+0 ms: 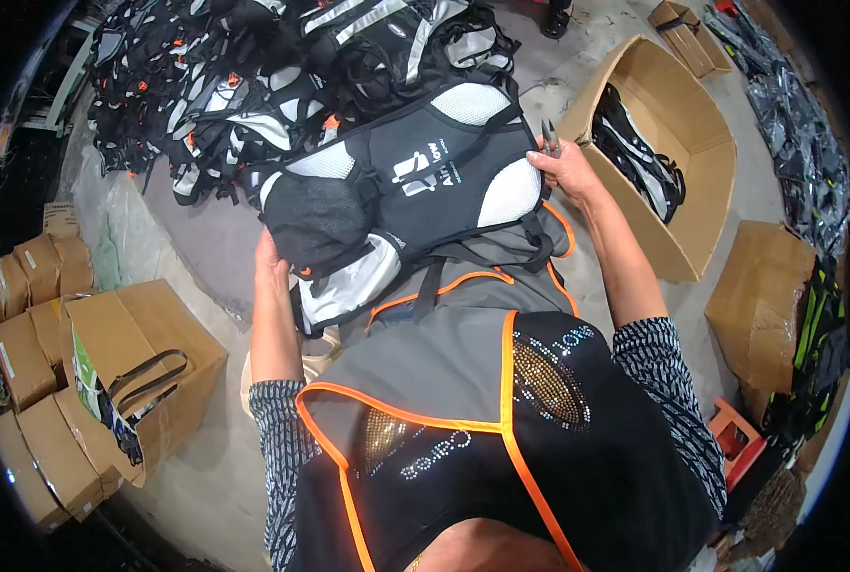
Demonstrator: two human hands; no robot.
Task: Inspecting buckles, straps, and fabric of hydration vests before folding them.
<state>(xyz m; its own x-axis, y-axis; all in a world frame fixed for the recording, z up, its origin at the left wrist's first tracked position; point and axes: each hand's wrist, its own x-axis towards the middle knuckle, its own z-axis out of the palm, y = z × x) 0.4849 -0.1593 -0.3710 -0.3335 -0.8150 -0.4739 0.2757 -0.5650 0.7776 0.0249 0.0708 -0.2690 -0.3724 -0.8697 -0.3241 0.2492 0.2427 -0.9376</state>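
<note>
A black backpack (477, 181) with white mesh patches, a pale print and a dark mesh pocket lies stretched out before me, across the lap of my grey apron (434, 353). At its near left end, my left hand (270, 259) is closed on the edge, its fingers partly hidden beneath the fabric. My right hand (566, 172) is closed around small metal thread snips (551, 138), blades pointing up and away. That same hand is at the backpack's right edge, by a white mesh corner. Black straps hang below the backpack over the orange-trimmed apron.
A large heap of black, white and grey backpacks (244, 114) fills the far left. An open carton (706, 162) at the right has a backpack inside. Cartons (34, 353) are stacked at the left. Wrapped goods (787, 124) line the far right, above another carton (754, 296).
</note>
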